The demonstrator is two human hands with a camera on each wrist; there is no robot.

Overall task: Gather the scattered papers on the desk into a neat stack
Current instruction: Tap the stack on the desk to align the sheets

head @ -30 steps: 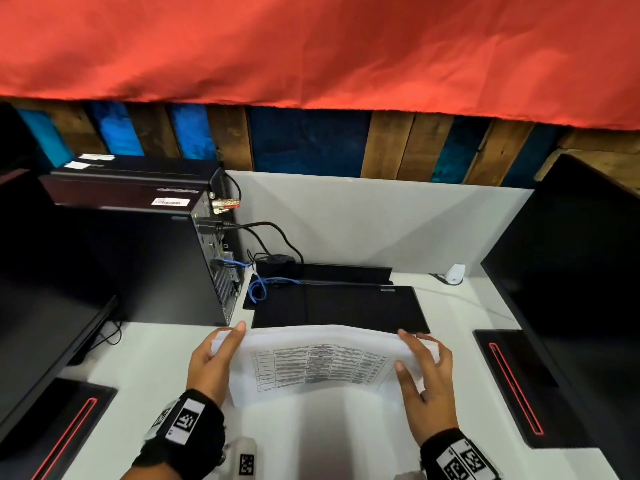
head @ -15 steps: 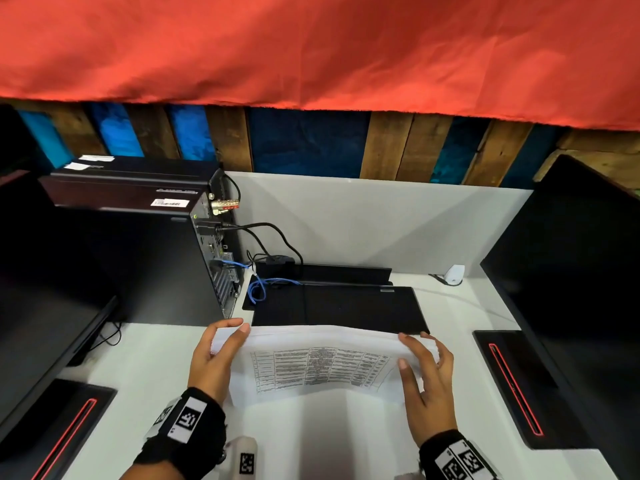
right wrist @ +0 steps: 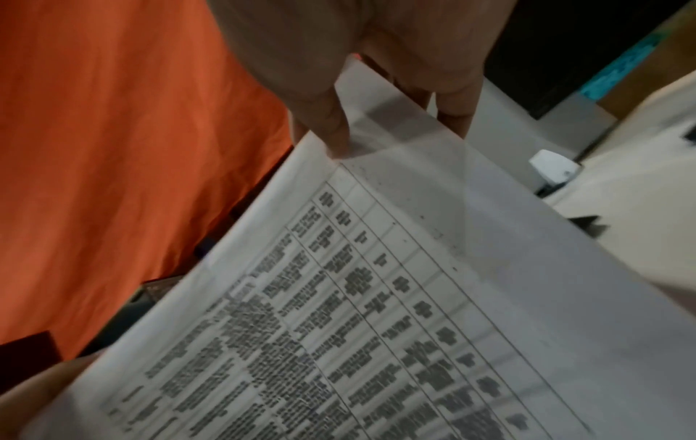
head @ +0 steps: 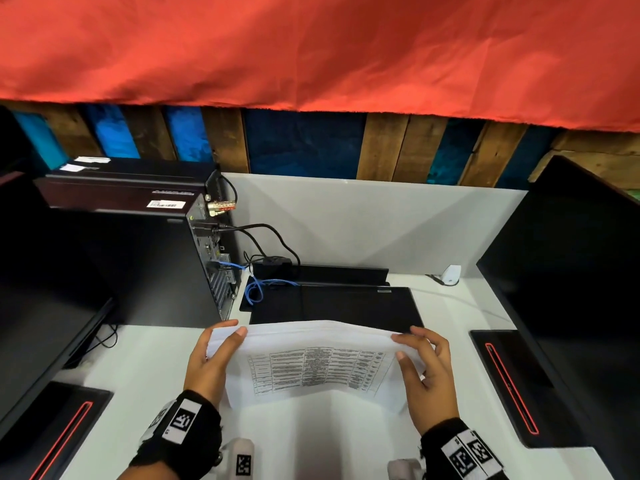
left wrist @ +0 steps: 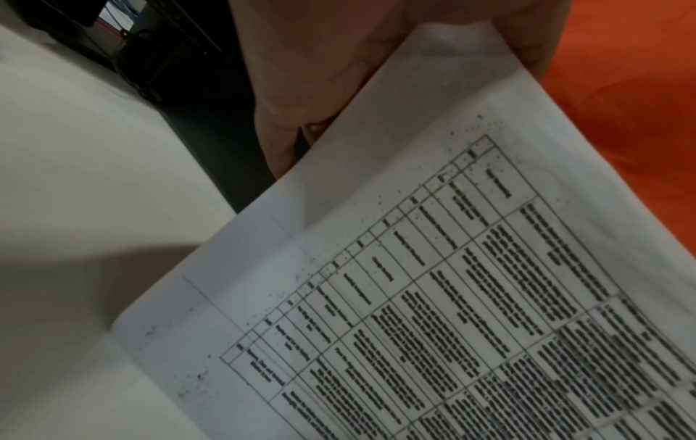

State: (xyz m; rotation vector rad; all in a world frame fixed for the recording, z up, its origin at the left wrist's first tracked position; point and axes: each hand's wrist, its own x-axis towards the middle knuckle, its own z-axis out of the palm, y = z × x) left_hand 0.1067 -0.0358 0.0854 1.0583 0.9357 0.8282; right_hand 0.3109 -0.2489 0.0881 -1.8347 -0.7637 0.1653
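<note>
While both the left hand (head: 207, 362) and right hand (head: 427, 379) pinch the papers (head: 311, 362) at frame centre, we tap their lower edge squarely on the desk (head: 145, 362).

A close view along the left hand (left wrist: 324, 68), which fills the top centre. Its fingers (left wrist: 280, 143) lie behind the upper corner of a sheaf of white papers (left wrist: 433, 268), and the thumb (left wrist: 535, 44) presses on the front near the top edge. The papers slant from upper right to lower left and cover most of the right half. The top sheet carries a printed table of ruled rows and columns (the text is too blurred to read), with dark specks scattered along its margin. On the left lies the pale bench (left wrist: 86, 148), shadowed beneath the sheet. A black computer case (left wrist: 180, 74) stands at upper left. Orange-red cloth (left wrist: 633, 89) fills the upper right corner.
</note>
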